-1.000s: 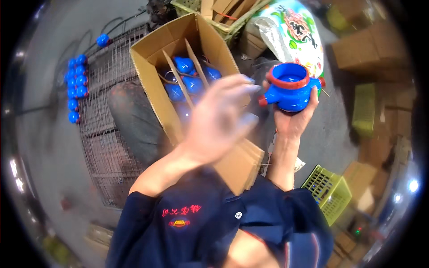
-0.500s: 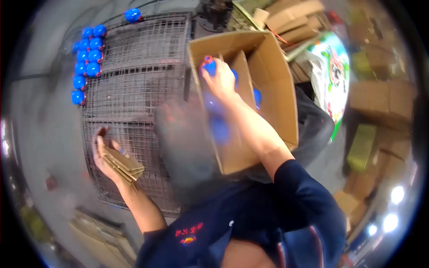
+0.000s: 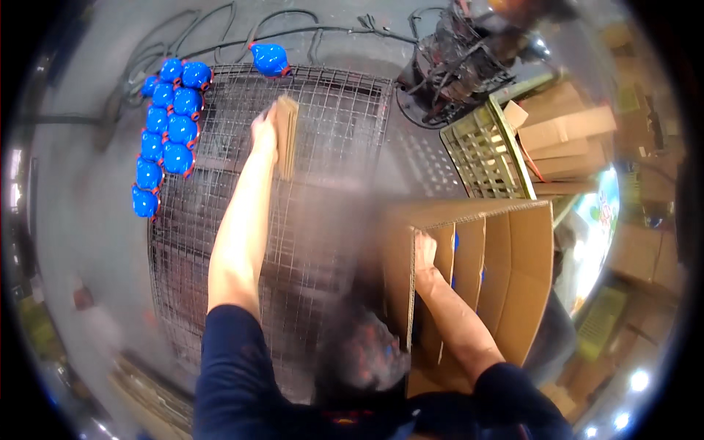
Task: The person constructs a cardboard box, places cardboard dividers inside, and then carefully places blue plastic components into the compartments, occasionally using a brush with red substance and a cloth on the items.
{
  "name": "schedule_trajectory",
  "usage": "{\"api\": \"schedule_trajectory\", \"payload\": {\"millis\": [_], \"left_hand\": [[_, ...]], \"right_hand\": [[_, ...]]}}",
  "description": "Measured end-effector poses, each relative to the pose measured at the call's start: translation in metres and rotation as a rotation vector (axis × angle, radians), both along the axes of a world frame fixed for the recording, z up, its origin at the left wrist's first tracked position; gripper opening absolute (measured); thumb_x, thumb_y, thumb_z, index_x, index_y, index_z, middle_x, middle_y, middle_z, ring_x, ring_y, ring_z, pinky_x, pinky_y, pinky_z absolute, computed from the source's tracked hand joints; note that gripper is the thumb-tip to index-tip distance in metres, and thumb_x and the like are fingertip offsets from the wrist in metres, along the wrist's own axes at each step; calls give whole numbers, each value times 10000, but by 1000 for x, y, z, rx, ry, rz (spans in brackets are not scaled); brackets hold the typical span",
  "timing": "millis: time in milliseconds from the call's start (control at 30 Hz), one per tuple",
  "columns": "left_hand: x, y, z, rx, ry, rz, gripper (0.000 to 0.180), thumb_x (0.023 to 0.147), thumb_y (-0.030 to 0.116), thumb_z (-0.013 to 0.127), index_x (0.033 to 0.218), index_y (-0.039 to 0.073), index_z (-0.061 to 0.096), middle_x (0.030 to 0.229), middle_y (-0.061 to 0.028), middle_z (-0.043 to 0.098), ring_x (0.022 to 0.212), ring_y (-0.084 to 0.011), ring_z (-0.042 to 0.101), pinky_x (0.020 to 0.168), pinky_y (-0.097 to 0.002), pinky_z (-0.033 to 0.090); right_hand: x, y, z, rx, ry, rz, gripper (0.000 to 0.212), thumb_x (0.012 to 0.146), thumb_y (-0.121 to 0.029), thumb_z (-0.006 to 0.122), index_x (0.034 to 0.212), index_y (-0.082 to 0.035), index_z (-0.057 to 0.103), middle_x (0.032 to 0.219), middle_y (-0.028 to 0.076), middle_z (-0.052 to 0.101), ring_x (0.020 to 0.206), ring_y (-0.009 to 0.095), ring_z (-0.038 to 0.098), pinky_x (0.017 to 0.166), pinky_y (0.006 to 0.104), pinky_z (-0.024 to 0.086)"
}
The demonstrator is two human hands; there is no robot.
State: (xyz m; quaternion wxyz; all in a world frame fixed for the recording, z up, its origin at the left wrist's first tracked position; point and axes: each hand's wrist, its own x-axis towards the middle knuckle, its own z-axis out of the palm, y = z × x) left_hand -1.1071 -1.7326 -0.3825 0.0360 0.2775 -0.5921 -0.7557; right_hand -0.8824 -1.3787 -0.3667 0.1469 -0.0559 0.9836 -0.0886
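Observation:
My left hand reaches out over the wire mesh rack, closed on a small stack of flat cardboard strips. Just beyond it lies a single glossy blue ball-shaped piece with red ends. My right hand is inside the open cardboard box, against its left wall near the far corner. Its fingers are mostly hidden, so whether they hold anything does not show. Cardboard dividers split the box, with bits of blue visible between them. More blue pieces stand in two rows along the rack's left edge.
Behind the box, a yellow-green plastic crate holds cardboard scraps. Dark machinery stands at the far side, and black cables run over the floor. A bright printed bag is at the right, near stacked cartons.
My left hand has carried the cardboard strips forward across the rack. My right hand, earlier on a blue piece inside the box, is now deeper by its left wall. The view has shifted.

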Motion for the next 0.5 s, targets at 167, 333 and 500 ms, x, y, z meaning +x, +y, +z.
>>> {"api": "schedule_trajectory", "payload": {"millis": [167,333,500], "left_hand": [[-127,2,-46,215,-34,37,488,862,531,693,946,51,665,812,-84,661,602,-207,598,482,-361,471],[-134,-31,-59,264,-23,41,480,946,448,605,1155,16,614,1038,-96,658,892,-225,627,760,-405,511],[30,-48,-10,682,352,-462,253,977,324,572,1123,126,630,1037,-85,651,550,-116,562,402,-266,450]], "right_hand": [[9,7,-26,-161,167,170,532,856,-217,605,1346,-23,529,1311,221,552,1185,414,533,973,530,443],[11,6,-57,-175,76,160,526,867,-183,560,1358,-2,511,1381,249,489,1273,443,449,1053,567,355],[3,-10,-8,-61,-139,152,338,827,-203,564,1071,15,651,1014,198,662,961,366,627,877,491,483]]}}
